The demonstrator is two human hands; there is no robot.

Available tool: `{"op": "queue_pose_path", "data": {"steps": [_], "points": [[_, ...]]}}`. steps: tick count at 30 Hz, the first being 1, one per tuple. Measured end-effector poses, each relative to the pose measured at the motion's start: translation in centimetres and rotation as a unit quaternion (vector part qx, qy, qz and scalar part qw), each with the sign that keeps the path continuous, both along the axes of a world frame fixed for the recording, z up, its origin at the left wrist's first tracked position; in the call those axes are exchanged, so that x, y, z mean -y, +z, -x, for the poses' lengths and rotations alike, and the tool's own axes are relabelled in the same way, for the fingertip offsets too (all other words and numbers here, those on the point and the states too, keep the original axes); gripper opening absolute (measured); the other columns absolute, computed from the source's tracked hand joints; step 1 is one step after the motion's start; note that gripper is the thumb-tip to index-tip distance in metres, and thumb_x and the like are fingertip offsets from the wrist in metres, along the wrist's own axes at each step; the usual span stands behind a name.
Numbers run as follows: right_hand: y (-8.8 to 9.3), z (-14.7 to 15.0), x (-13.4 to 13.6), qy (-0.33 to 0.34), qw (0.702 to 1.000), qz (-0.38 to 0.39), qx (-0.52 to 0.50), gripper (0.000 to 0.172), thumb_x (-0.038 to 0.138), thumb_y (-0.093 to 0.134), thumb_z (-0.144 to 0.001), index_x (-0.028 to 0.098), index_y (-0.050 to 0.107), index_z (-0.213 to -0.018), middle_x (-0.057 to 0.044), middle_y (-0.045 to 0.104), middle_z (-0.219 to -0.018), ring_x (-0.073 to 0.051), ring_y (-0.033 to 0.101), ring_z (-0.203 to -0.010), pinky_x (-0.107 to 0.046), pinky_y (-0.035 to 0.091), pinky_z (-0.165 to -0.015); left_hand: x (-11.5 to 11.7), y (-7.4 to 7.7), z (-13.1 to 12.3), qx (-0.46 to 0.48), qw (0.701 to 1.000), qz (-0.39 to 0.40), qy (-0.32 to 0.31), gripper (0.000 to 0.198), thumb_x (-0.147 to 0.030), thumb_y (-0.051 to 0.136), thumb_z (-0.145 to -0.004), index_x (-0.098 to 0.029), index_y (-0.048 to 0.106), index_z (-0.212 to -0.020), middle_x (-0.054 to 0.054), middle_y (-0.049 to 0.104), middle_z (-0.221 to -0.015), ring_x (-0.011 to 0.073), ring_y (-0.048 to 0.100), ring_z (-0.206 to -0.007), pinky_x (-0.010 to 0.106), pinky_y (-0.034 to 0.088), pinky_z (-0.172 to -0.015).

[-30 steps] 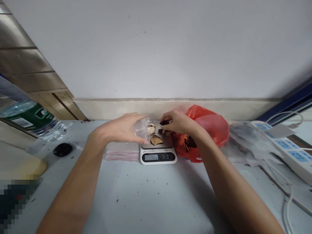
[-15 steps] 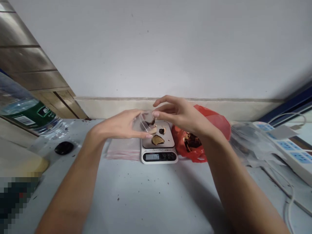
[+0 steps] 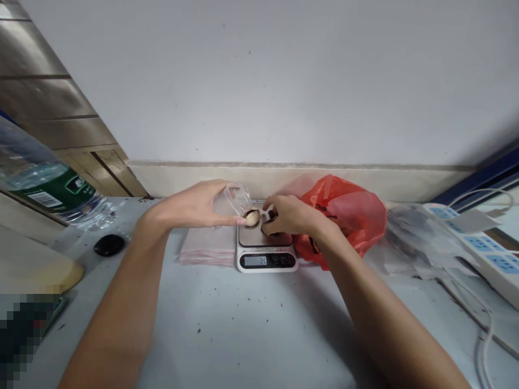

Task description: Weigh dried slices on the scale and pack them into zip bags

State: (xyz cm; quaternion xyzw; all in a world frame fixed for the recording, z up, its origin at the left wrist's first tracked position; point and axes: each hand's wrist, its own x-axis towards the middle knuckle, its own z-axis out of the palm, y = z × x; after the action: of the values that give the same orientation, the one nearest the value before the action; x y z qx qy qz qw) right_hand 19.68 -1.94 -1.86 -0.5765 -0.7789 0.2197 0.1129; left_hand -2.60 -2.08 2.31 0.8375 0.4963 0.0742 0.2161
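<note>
A small kitchen scale (image 3: 266,241) stands on the table, its display (image 3: 256,261) showing what looks like 74. My left hand (image 3: 198,206) holds a clear plastic bag (image 3: 237,199) with its mouth spread, tilted over the scale's left side. At that mouth, by my left thumb, lies a pale dried slice (image 3: 252,218) with a dark edge, perhaps a dried mushroom. On the plate's right side my right hand (image 3: 291,215) has its fingers curled round another dried slice (image 3: 267,229), partly hidden by them.
Left of the scale lies a stack of clear bags (image 3: 206,246) with red stripes. A red plastic bag (image 3: 348,210) of dried pieces sits on the right, with clear packaging (image 3: 421,237) and a power strip (image 3: 486,243) beyond. At left are a water bottle (image 3: 57,183) and black lid (image 3: 109,245).
My right hand has come down from the bag's mouth to the slices on the plate. The clear bag has shifted slightly left. The reading has dropped from about 113 to 74.
</note>
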Motion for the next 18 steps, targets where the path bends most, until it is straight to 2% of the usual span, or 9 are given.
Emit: {"op": "queue_pose_path", "data": {"steps": [3,6,9,12,14,16,18], "points": [[0.3,-0.4,-0.3,-0.018,0.998,0.060,0.026,0.010,0.015,0.076,-0.067,0.020,0.069,-0.072,-0.006,0.073,-0.076,-0.020,0.066,-0.065,-0.029,0.046,-0.053,-0.1,-0.2,-0.1,-0.001,1.000,0.006,-0.005,0.078,-0.071,0.065,-0.075,-0.022,0.063,-0.134,0.012,0.068,-0.142,0.0337,0.062,-0.129,0.040,0.046,-0.106],[1.0,-1.0,-0.3,-0.032,0.996,0.080,-0.024,0.018,0.015,0.075,-0.073,0.021,0.063,-0.061,-0.001,0.067,-0.063,-0.016,0.061,-0.060,-0.028,0.044,-0.054,-0.2,-0.5,-0.1,-0.006,1.000,0.012,-0.017,0.075,-0.068,0.069,-0.075,-0.024,0.063,-0.135,0.011,0.067,-0.144,0.0338,0.062,-0.130,0.040,0.047,-0.104],[1.6,-1.4,-0.3,-0.046,0.993,0.038,-0.105,0.020,0.017,0.079,-0.073,0.021,0.064,-0.061,0.001,0.066,-0.060,-0.014,0.058,-0.058,-0.027,0.043,-0.055,-0.2,-0.9,-0.3,-0.012,0.999,0.023,-0.030,0.072,-0.066,0.072,-0.074,-0.025,0.065,-0.133,0.010,0.069,-0.140,0.0338,0.063,-0.127,0.038,0.048,-0.101],[2.1,-1.1,0.0,-0.009,0.981,0.011,-0.193,0.021,0.030,0.082,-0.076,0.020,0.068,-0.064,0.000,0.067,-0.063,-0.013,0.057,-0.058,-0.027,0.043,-0.054,-0.3,-1.1,-0.7,-0.003,0.998,0.037,-0.046,0.067,-0.064,0.073,-0.076,-0.024,0.067,-0.129,0.009,0.072,-0.134,0.0322,0.066,-0.121,0.035,0.049,-0.095],[2.2,-0.6,0.4,0.026,0.967,-0.003,-0.255,0.023,0.036,0.083,-0.077,0.019,0.070,-0.069,-0.001,0.071,-0.069,-0.014,0.061,-0.063,-0.028,0.047,-0.059,-0.3,-1.1,-0.9,0.004,0.998,0.043,-0.052,0.064,-0.064,0.072,-0.078,-0.025,0.067,-0.129,0.009,0.073,-0.132,0.0312,0.067,-0.118,0.034,0.050,-0.092],[2.4,-0.1,0.8,0.054,0.948,-0.004,-0.313,0.021,0.036,0.083,-0.078,0.018,0.075,-0.084,-0.004,0.077,-0.080,-0.017,0.069,-0.074,-0.030,0.053,-0.068,-0.2,-0.9,-0.9,0.011,0.997,0.046,-0.059,0.062,-0.064,0.070,-0.081,-0.026,0.066,-0.130,0.007,0.073,-0.132,0.0304,0.067,-0.117,0.033,0.049,-0.090],[2.4,0.3,1.0,0.067,0.933,0.006,-0.354,0.026,0.034,0.077,-0.086,0.018,0.075,-0.106,-0.007,0.081,-0.098,-0.019,0.075,-0.086,-0.033,0.059,-0.078,-0.1,-0.5,-0.7,0.015,0.997,0.046,-0.057,0.061,-0.066,0.067,-0.082,-0.026,0.066,-0.129,0.007,0.073,-0.131,0.0299,0.067,-0.116,0.034,0.049,-0.091]]}}
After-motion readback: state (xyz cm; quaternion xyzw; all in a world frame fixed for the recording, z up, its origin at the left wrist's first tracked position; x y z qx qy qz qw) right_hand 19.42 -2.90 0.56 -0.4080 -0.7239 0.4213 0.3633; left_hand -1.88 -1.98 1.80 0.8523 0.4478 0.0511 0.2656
